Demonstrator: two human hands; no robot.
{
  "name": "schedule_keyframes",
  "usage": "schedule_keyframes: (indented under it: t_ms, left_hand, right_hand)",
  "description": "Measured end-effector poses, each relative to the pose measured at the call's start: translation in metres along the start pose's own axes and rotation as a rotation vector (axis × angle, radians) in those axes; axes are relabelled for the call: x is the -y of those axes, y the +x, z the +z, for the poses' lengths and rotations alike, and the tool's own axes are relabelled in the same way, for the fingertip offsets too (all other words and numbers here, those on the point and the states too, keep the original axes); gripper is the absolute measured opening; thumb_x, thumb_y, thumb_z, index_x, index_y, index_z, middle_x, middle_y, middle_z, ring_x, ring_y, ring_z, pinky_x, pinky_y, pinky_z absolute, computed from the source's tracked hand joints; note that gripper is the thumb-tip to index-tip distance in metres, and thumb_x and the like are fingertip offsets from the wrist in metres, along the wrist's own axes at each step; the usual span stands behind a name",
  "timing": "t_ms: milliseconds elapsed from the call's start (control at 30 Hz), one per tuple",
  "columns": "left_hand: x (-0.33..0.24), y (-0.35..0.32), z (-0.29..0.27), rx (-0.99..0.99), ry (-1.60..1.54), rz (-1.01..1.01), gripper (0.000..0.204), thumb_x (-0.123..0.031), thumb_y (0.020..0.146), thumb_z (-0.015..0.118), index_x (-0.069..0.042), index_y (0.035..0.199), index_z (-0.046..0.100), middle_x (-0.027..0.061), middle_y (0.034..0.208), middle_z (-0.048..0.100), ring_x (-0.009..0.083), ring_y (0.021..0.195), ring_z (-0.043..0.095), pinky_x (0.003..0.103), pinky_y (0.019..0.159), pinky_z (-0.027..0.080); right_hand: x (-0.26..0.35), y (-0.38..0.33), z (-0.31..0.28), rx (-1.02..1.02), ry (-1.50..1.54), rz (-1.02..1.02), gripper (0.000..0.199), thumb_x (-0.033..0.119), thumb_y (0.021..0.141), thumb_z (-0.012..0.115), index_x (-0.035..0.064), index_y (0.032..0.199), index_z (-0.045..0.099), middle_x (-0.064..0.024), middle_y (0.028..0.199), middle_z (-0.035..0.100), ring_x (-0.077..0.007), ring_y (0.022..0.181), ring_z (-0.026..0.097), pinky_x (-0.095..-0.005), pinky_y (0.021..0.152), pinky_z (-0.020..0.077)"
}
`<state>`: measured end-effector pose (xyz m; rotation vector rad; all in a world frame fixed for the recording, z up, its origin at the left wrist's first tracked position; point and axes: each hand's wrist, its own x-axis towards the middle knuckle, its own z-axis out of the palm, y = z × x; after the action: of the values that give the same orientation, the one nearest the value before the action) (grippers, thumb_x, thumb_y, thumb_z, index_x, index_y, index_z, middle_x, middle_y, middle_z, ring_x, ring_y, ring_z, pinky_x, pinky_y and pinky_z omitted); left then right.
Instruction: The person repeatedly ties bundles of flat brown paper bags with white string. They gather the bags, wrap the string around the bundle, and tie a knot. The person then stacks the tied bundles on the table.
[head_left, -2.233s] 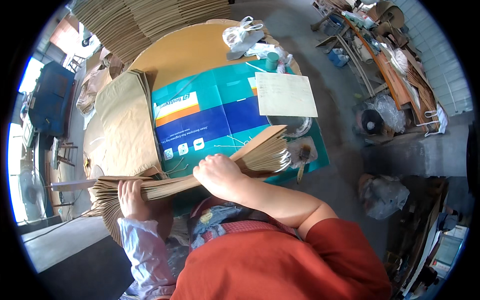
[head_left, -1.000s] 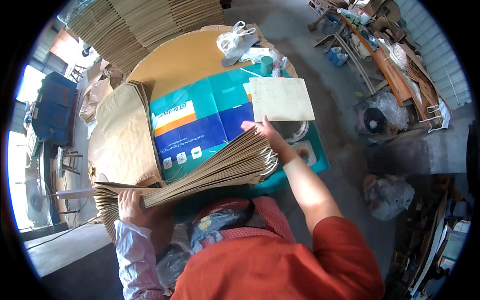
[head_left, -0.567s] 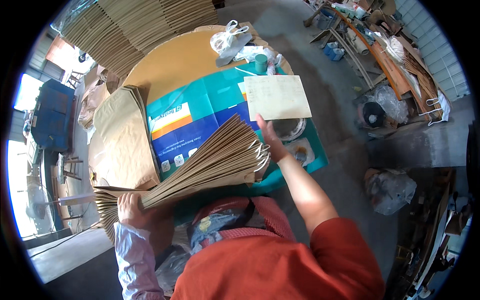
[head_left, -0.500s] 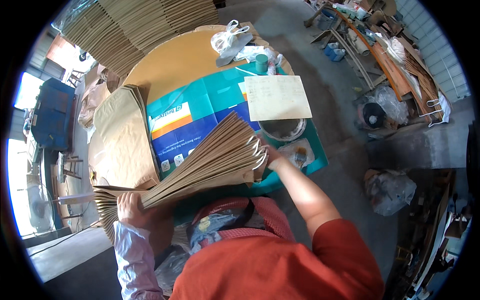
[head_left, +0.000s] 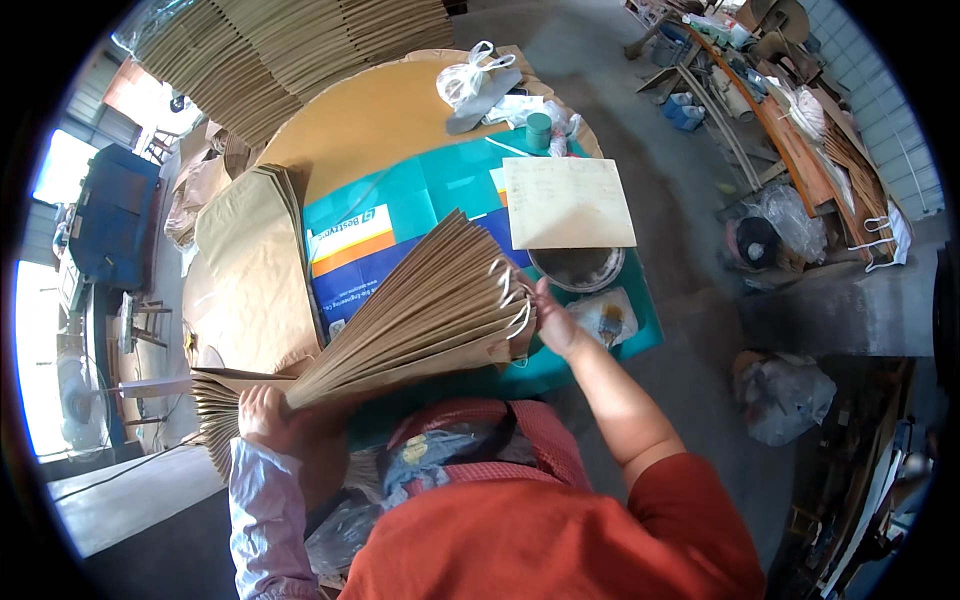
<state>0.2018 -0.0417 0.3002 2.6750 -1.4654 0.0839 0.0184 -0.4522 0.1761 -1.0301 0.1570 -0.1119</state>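
Note:
A thick fanned bundle of brown paper bags [head_left: 410,310] lies slantwise across the near side of the round table, its folds spread wide toward the right. White strings [head_left: 517,300] loop out of its right end. My left hand [head_left: 264,415] is closed around the narrow left part of the bundle, knuckles up. At the string end my right hand [head_left: 556,320] lies against the bundle's edge with fingers stretched out, partly behind the strings. A flat stack of brown paper bags [head_left: 255,265] rests to the left of the bundle.
Beneath is a teal and blue printed sheet [head_left: 400,195]. At the table's right lie a pale card [head_left: 570,203], a round tub [head_left: 580,268], a brush [head_left: 610,322] on plastic and a green jar [head_left: 538,130]. Tall brown paper stacks [head_left: 290,50] stand behind.
My right hand has shifted slightly outward at the bundle's right end, and its fingers have straightened. My left hand keeps its hold. The whole view has moved a little.

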Motion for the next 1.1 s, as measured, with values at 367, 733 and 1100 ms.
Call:
schedule_keyframes:
  t_ms: [367, 733, 1100]
  left_hand:
    - [-0.003, -0.004, -0.002, 0.007, 0.016, 0.000, 0.040, -0.031, 0.060, 0.075, -0.005, 0.074, 0.048, 0.0099, 0.068, 0.051, 0.0322, 0.069, 0.053, 0.044, 0.067, 0.040]
    - [-0.004, -0.003, -0.001, 0.014, 0.040, -0.040, 0.041, -0.033, 0.061, 0.076, -0.005, 0.073, 0.048, 0.0100, 0.069, 0.052, 0.0324, 0.070, 0.053, 0.044, 0.068, 0.040]
    - [-0.006, -0.004, -0.003, 0.055, 0.019, -0.051, 0.045, -0.037, 0.059, 0.077, -0.006, 0.073, 0.047, 0.0098, 0.070, 0.052, 0.0323, 0.071, 0.053, 0.044, 0.068, 0.039]
  right_hand:
    - [0.033, 0.028, 0.021, 0.044, -0.107, -0.179, 0.083, 0.056, 0.092, 0.042, -0.0038, 0.144, 0.017, -0.0163, 0.143, 0.034, -0.0217, 0.132, 0.033, -0.0365, 0.109, 0.0249]
    - [0.037, 0.023, 0.017, -0.172, -0.298, -0.244, 0.049, 0.041, 0.096, 0.047, -0.0042, 0.114, 0.053, -0.0091, 0.107, 0.057, -0.0151, 0.100, 0.052, -0.0276, 0.090, 0.0387]
    - [0.037, 0.047, 0.001, -0.135, -0.313, 0.084, 0.022, 0.021, 0.089, 0.060, 0.0004, 0.096, 0.063, -0.0030, 0.086, 0.061, -0.0082, 0.073, 0.054, -0.0238, 0.065, 0.0430]
